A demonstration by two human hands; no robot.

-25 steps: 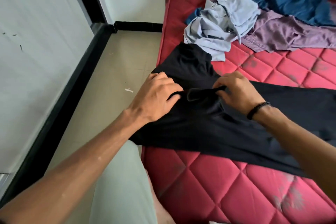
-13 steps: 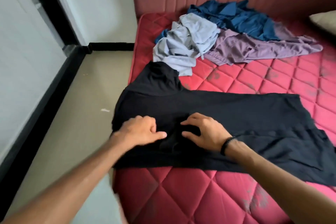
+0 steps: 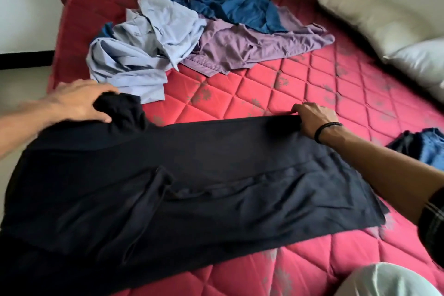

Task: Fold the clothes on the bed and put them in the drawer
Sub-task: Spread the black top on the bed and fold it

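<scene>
black garment (image 3: 192,175) spread on bed, far edge gripped by both hands

Your frame is evenly lit with soft, diffuse daylight, no glare, only faint shadows under the clothes. The black garment (image 3: 192,175) reads nearly flat, with folds barely visible. Your left hand (image 3: 79,101) and forearm are smeared by motion blur, while your right hand (image 3: 312,116) is sharper. Wide-angle distortion bends the mattress (image 3: 300,84) lines near the edges, and the corners go soft.
</scene>
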